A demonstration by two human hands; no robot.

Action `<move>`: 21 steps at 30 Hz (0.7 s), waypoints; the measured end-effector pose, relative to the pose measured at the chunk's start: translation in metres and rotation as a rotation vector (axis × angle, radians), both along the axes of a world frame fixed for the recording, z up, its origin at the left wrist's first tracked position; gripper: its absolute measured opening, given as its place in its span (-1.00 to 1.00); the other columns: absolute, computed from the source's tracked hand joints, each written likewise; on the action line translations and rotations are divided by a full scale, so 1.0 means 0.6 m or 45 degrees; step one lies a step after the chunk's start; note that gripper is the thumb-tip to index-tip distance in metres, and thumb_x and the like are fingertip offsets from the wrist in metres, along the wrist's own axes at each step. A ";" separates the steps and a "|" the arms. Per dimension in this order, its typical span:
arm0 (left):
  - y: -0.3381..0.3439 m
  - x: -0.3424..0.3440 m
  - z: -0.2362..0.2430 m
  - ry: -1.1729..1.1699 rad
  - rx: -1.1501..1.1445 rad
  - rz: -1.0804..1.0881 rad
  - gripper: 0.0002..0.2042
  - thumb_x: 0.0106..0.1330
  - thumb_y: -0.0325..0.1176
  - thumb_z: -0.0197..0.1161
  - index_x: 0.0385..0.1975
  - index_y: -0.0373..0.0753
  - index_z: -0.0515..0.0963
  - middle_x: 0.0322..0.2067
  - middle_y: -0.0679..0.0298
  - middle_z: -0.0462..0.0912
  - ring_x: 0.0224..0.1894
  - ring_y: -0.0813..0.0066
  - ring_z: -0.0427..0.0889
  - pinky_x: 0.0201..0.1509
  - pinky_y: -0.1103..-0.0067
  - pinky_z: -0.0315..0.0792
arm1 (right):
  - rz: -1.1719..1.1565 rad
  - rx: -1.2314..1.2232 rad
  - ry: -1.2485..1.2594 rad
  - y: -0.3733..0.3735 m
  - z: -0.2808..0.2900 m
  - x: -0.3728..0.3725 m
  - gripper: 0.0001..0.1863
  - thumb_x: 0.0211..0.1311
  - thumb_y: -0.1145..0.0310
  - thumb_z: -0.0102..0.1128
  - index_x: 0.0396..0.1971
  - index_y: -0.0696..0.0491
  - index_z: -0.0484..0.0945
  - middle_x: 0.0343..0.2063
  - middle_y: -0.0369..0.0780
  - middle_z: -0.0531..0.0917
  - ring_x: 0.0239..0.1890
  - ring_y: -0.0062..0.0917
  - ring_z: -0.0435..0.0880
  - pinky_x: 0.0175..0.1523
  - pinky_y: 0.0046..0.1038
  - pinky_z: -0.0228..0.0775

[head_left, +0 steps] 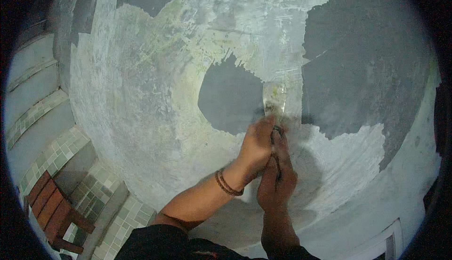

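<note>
Both of my hands grip one scraper [274, 99] with a wide, shiny metal blade. Its blade lies flat-looking against the wall [141, 81], pointing up, at the right edge of a dark grey paint patch [230, 95]. My left hand [256, 144] closes around the upper part of the dark handle, close to the blade, with a brown beaded bracelet [228, 183] on that wrist. Below and to the right, my right hand [278, 184] wraps the lower handle. Fingers cover most of the handle.
A larger dark grey patch [362, 67] spreads over the wall at right, with ragged edges against the pale, stripped surface. Tiled steps [56, 152] run along the left. A reddish-brown wooden chair [54, 208] stands at lower left. A pale frame [393, 241] shows at lower right.
</note>
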State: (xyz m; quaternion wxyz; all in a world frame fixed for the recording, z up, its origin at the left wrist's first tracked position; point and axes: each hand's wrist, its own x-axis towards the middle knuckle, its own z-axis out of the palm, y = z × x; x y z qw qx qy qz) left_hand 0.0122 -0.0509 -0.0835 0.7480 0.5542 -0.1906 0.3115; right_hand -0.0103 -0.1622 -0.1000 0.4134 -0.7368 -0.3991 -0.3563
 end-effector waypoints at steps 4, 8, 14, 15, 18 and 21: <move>-0.002 -0.007 0.006 0.098 -0.089 -0.052 -0.63 0.58 -0.15 0.02 -0.04 -0.38 0.58 -0.18 0.08 0.68 -0.19 0.32 0.60 -0.03 0.41 0.47 | 0.024 0.072 0.037 0.009 0.006 -0.009 -0.49 0.57 0.25 -0.12 0.35 0.23 0.41 0.32 0.09 0.49 0.33 -0.15 0.53 0.31 -0.30 0.42; -0.006 -0.002 0.017 -0.149 -0.060 0.159 -0.57 0.60 -0.12 -0.07 -0.23 -0.41 0.58 -0.33 0.14 0.65 -0.33 0.40 0.53 -0.19 0.44 0.46 | 0.057 0.121 0.078 0.008 0.010 -0.011 -0.49 0.57 0.25 -0.13 0.35 0.22 0.41 0.29 0.11 0.51 0.31 -0.16 0.56 0.30 -0.31 0.42; -0.008 -0.004 0.011 0.058 -0.244 -0.146 -0.56 0.61 -0.07 -0.08 -0.22 -0.38 0.56 -0.42 0.25 0.58 -0.37 0.52 0.50 -0.25 0.50 0.43 | 0.099 -0.060 -0.027 -0.003 0.011 -0.012 -0.47 0.57 0.28 -0.16 0.45 0.09 0.25 0.39 0.15 0.35 0.43 -0.01 0.34 0.37 -0.17 0.38; -0.009 -0.005 0.010 0.084 -0.297 -0.193 -0.55 0.61 -0.07 -0.08 -0.21 -0.38 0.56 -0.43 0.26 0.57 -0.37 0.54 0.49 -0.26 0.50 0.43 | 0.080 -0.045 0.048 -0.003 0.012 -0.011 -0.47 0.57 0.27 -0.16 0.45 0.09 0.26 0.39 0.15 0.35 0.44 0.00 0.33 0.38 -0.16 0.36; -0.011 -0.007 0.014 -0.202 -0.131 0.052 -0.52 0.62 -0.03 -0.08 -0.23 -0.38 0.57 -0.40 0.25 0.59 -0.36 0.53 0.50 -0.24 0.52 0.43 | 0.072 0.000 0.148 0.000 0.015 -0.010 -0.49 0.57 0.26 -0.16 0.42 0.12 0.32 0.37 0.12 0.39 0.39 -0.06 0.40 0.35 -0.20 0.38; -0.011 -0.009 0.017 0.063 -0.263 -0.153 -0.51 0.63 -0.02 -0.10 -0.23 -0.38 0.58 -0.37 0.24 0.60 -0.34 0.52 0.50 -0.22 0.53 0.43 | 0.075 0.011 -0.085 0.001 0.015 -0.013 -0.49 0.59 0.22 -0.14 0.38 0.17 0.40 0.34 0.03 0.48 0.29 -0.19 0.59 0.28 -0.27 0.46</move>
